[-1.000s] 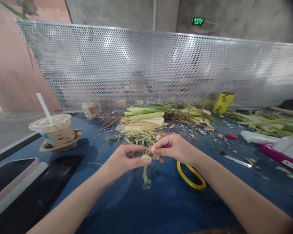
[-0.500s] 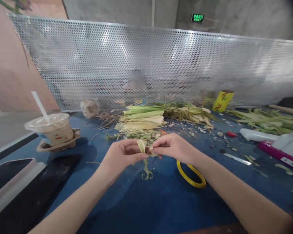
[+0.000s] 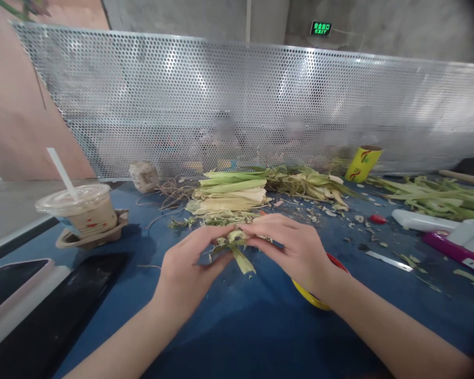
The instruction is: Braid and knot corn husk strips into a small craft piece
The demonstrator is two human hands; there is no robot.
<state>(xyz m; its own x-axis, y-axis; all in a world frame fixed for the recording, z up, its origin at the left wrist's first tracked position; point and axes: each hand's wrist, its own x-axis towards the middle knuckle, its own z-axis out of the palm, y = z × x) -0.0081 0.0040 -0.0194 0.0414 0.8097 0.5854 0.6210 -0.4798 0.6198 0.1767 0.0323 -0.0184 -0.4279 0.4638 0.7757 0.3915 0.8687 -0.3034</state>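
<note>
Between my two hands is a small, pale green corn husk piece (image 3: 243,260), its flat end pointing down toward me. My left hand (image 3: 195,255) pinches it from the left, thumb below and fingers above. From the right, my right hand (image 3: 290,242) closes on the same piece with its fingertips. Curled, shredded bits show between the fingers; the exact contact is partly hidden. Just beyond lie a neat stack of corn husks (image 3: 233,192) and shredded green strands (image 3: 185,222). Scissors with yellow-and-red handles (image 3: 310,296) lie partly under my right wrist.
A drink cup (image 3: 85,210) in a cardboard holder and a phone (image 3: 13,281) are at left. Twine (image 3: 171,192) lies behind. At right are a knife blade (image 3: 389,260), a glue gun (image 3: 422,220) and loose husks (image 3: 430,195). A perforated metal screen (image 3: 237,100) stands behind.
The husk's flat end pointed up before and now points down toward me. Both hands have rolled over it, fingers on top. My right wrist now covers more of the scissors.
</note>
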